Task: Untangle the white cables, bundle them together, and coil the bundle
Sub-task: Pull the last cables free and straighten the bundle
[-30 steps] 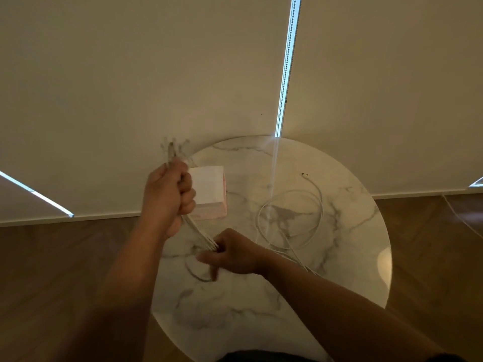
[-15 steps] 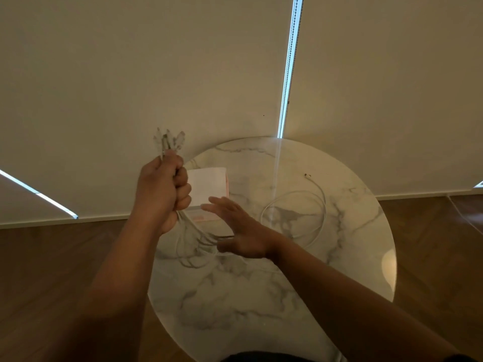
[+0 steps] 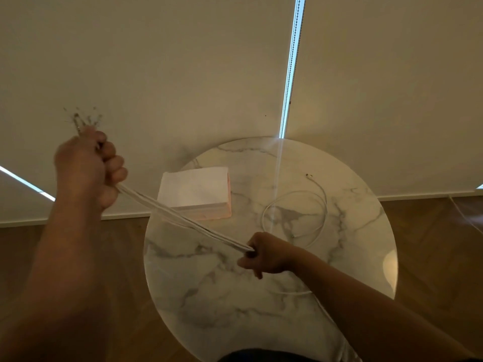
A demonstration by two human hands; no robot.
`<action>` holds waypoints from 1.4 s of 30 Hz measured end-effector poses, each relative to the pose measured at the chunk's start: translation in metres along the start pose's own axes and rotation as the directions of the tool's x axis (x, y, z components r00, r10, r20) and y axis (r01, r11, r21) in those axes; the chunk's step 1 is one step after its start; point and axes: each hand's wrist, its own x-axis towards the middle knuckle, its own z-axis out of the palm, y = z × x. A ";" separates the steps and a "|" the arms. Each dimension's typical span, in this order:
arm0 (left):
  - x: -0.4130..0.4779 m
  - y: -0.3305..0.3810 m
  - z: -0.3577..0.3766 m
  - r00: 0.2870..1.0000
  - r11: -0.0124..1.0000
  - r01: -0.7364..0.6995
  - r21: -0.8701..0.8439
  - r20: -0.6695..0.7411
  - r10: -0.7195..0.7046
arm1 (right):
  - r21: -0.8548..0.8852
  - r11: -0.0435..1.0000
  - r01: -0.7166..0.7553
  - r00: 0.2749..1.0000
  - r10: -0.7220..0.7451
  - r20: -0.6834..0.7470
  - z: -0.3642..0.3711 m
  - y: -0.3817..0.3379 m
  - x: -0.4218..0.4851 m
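Cream blinds [image 3: 183, 61] fill the upper frame behind a round marble table [image 3: 352, 257] at centre. At left of frame, a person's left hand [image 3: 88, 168] is clenched in a fist around one end of a bundle of white cables [image 3: 183, 218], blurred plug ends [image 3: 81, 120] sticking out above it. The strands run taut down and right, in front of a white-and-pink box [image 3: 193, 189], to the right hand [image 3: 266, 254], curled tight round them at centre. Another white cable [image 3: 325, 205] lies looped on the table, right of the box.
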 end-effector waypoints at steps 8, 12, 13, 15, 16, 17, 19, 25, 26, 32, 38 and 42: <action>0.028 -0.038 -0.045 0.967 0.657 -0.191 0.729 0.024 0.256 | 0.428 0.904 -0.004 1.000 0.000 0.009 -0.017 0.026 -0.026; -0.018 -0.094 -0.006 0.911 0.311 -0.391 0.866 0.413 -0.005 | 0.663 0.749 -0.014 0.994 -0.059 0.088 -0.021 0.018 -0.033; -0.029 -0.108 0.002 0.892 0.312 -0.407 0.859 0.446 -0.066 | 0.590 0.807 -0.011 0.997 -0.039 0.072 -0.021 0.015 -0.031; -0.046 -0.127 0.014 0.866 0.338 -0.408 0.848 0.476 -0.150 | 0.405 0.914 -0.025 1.000 0.018 0.021 -0.022 0.007 -0.026; -0.052 -0.134 0.019 0.861 0.352 -0.402 0.845 0.480 -0.168 | 0.316 0.948 -0.024 0.999 0.030 -0.013 -0.022 0.005 -0.024; -0.056 -0.137 0.023 0.863 0.372 -0.390 0.842 0.475 -0.171 | 0.217 0.976 -0.011 0.999 0.019 -0.037 -0.022 0.003 -0.023; -0.058 -0.137 0.028 0.874 0.438 -0.360 0.824 0.462 -0.152 | -0.065 0.997 -0.035 0.999 0.036 0.013 -0.022 0.005 -0.023; -0.071 -0.106 0.049 0.793 0.872 -0.014 0.490 0.537 -0.289 | -0.239 0.970 -0.034 0.894 0.137 0.427 -0.045 -0.021 -0.044; -0.074 -0.097 0.054 0.754 0.908 0.072 0.412 0.574 -0.320 | -0.074 0.997 -0.005 0.911 0.035 0.411 -0.053 -0.028 -0.045; -0.095 -0.062 0.083 0.503 0.908 0.383 0.170 0.786 -0.359 | 0.283 0.930 0.235 0.958 -0.271 0.097 -0.020 -0.080 -0.027; -0.068 -0.041 0.078 0.659 0.952 0.238 0.193 0.688 -0.304 | 0.584 0.805 0.103 0.994 -0.102 -0.034 0.018 -0.084 -0.022; -0.031 -0.032 0.052 0.835 0.904 -0.122 0.409 0.535 -0.130 | 0.245 0.968 -0.056 0.998 0.047 0.041 0.013 -0.055 -0.032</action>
